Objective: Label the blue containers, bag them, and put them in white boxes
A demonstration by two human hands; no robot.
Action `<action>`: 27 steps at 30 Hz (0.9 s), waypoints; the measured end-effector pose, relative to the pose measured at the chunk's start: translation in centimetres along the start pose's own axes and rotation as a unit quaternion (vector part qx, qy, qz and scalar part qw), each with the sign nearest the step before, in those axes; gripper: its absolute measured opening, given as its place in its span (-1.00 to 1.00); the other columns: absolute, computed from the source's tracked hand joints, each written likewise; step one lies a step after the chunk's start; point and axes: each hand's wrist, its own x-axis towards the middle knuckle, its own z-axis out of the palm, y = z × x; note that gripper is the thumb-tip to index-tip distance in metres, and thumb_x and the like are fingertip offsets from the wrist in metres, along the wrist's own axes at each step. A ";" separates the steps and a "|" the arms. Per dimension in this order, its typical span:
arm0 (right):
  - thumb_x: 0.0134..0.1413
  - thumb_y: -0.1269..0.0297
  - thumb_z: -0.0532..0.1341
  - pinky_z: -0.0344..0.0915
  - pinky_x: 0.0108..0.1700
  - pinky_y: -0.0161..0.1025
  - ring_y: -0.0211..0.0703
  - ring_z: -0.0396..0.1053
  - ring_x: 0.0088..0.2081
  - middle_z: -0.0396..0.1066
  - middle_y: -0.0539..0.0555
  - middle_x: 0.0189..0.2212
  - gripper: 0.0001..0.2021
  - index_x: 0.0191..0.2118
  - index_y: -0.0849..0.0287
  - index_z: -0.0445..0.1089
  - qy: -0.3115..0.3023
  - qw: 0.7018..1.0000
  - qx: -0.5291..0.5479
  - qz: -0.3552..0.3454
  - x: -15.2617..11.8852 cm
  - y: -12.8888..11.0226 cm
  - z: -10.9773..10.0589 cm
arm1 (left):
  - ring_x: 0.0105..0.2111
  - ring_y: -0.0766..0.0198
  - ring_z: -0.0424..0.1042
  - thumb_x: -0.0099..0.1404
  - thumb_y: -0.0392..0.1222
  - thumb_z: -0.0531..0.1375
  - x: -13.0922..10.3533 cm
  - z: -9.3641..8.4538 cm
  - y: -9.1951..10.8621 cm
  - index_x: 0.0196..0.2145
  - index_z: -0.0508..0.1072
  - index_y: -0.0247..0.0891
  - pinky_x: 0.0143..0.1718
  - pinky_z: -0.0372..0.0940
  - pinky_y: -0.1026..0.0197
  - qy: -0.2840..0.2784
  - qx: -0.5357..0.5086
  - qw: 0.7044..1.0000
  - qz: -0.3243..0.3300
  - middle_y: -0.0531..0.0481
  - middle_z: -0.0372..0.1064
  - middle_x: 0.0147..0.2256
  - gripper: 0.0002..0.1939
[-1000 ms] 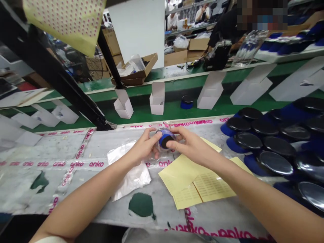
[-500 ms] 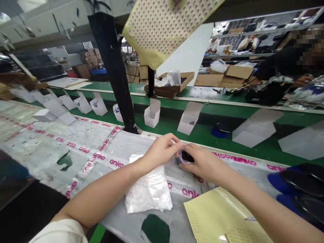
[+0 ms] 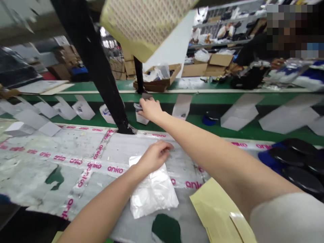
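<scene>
My right hand reaches over the green conveyor belt, its fingers closed on a small dark item in clear plastic. It holds this at the mouth of an open white box; the hand covers part of the box. My left hand hovers by the upper edge of a stack of white plastic bags. Its fingers are loosely curled, thumb apart, with nothing visible in them. Yellow sticker sheets lie under my right forearm.
More open white boxes line the belt. A black post stands left of my right hand. Several blue-and-black round items are piled at right, and one round item sits on the belt. A co-worker is across.
Both hands were together on the dark item over the table. My right hand has carried it forward to the white box; my left hand has let go and stayed near the bags. The view has shifted.
</scene>
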 end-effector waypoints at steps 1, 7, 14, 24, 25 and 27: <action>0.22 0.21 0.27 0.28 0.10 0.30 0.36 0.24 0.20 0.45 0.42 0.05 -0.62 0.09 0.29 0.35 -0.023 1.000 0.000 0.005 -0.1 0.0 0.6 | -0.19 0.16 0.48 0.26 -0.42 0.16 0.0 -0.1 -0.1 -0.14 0.52 -0.29 -0.08 0.37 0.12 -0.009 0.018 1.000 0.010 -0.11 0.51 -0.19 -0.76; 0.05 0.19 0.43 -0.16 0.32 0.51 0.41 -0.16 0.41 0.00 0.25 0.42 -0.44 0.17 0.16 0.37 -0.083 0.996 -0.011 -0.027 -1.7 0.8 -0.2 | -0.15 0.15 0.44 0.42 -0.22 0.15 -0.4 0.2 1.3 -0.06 0.48 -0.27 -0.09 0.35 0.10 -0.114 0.108 0.980 0.122 -0.14 0.46 -0.12 -0.81; 0.26 0.21 0.26 0.30 0.16 0.08 0.10 0.35 0.14 0.48 0.15 0.06 -0.72 0.04 0.14 0.46 -0.006 0.993 0.114 -0.039 -16.1 5.3 -7.6 | -0.19 0.08 0.42 0.23 0.18 0.33 -2.2 2.4 6.2 -0.28 0.53 -0.25 -0.23 0.27 0.14 -0.284 0.108 0.952 0.015 -0.06 0.43 -0.27 -0.59; 0.27 0.42 0.25 0.43 -0.14 -0.15 -0.12 0.48 -0.17 0.53 0.11 -0.21 -0.84 -0.05 0.15 0.41 0.174 0.960 0.205 0.081 -34.3 1.5 -3.5 | -0.45 0.36 0.30 0.29 -0.11 0.30 -2.4 3.9 6.5 -0.25 0.40 -0.24 -0.43 0.15 0.29 -0.266 -0.241 0.912 -0.200 0.10 0.38 -0.44 -0.81; 0.27 0.44 0.25 0.41 -0.15 -0.14 -0.12 0.48 -0.18 0.54 0.10 -0.22 -0.84 -0.05 0.16 0.42 0.187 0.957 0.202 0.087 -34.3 1.2 -3.1 | -0.47 0.37 0.30 0.29 -0.14 0.31 -2.6 4.0 6.6 -0.19 0.36 -0.22 -0.44 0.14 0.30 -0.252 -0.260 0.908 -0.209 0.11 0.40 -0.45 -0.78; 0.25 0.45 0.27 0.38 -0.18 -0.13 -0.12 0.48 -0.21 0.56 0.10 -0.24 -0.84 -0.07 0.19 0.44 0.201 0.957 0.190 0.088 -34.2 1.1 -2.5 | -0.49 0.39 0.31 0.31 -0.18 0.30 -2.8 4.1 6.8 -0.08 0.26 -0.16 -0.46 0.11 0.32 -0.244 -0.284 0.902 -0.212 0.12 0.45 -0.44 -0.69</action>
